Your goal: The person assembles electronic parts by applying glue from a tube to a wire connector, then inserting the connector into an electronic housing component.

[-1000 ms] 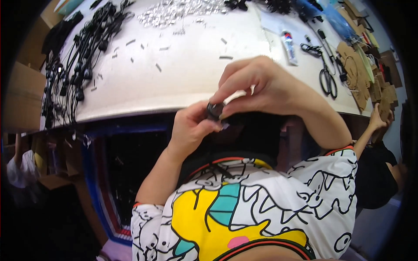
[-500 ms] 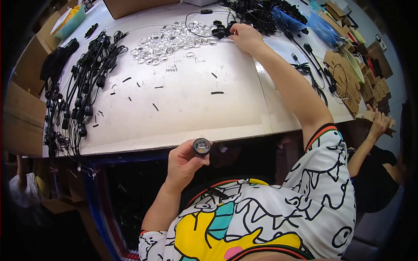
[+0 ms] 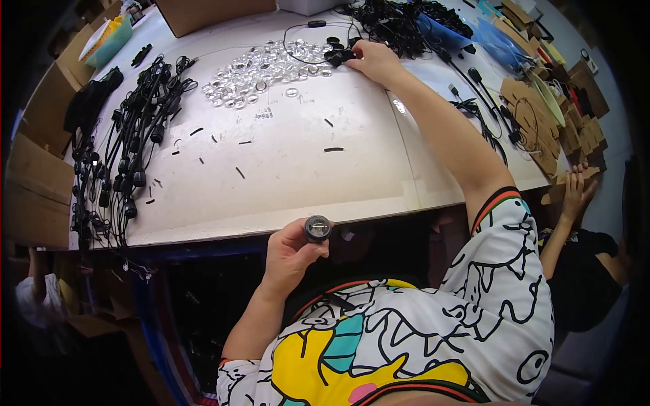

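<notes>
- A box (image 3: 34,196) is seen beside the left edge of the worktop (image 3: 284,183).
- The far left corner is occupied by a bowl (image 3: 112,44); cables (image 3: 135,128) are heaped along the left edge, with some ends hung over the near edge.
- Dark scraps (image 3: 334,149) are scattered mid-worktop, and clear discs (image 3: 271,61) are spread behind them.
- Wiring (image 3: 393,27) is piled at the far edge, right of the discs.
- Flat cardboard (image 3: 535,122) is laid along the right edge, near which a co-worker's hand (image 3: 575,193) is seen.
- A black cylinder (image 3: 317,230) is grasped in the left hand (image 3: 288,257) by the middle of the near edge, its round end turned upward.
- The right hand (image 3: 379,62) is stretched toward the far edge, well apart from the cylinder, its fingers bent at black parts (image 3: 340,58); whether any is gripped cannot be told.
</notes>
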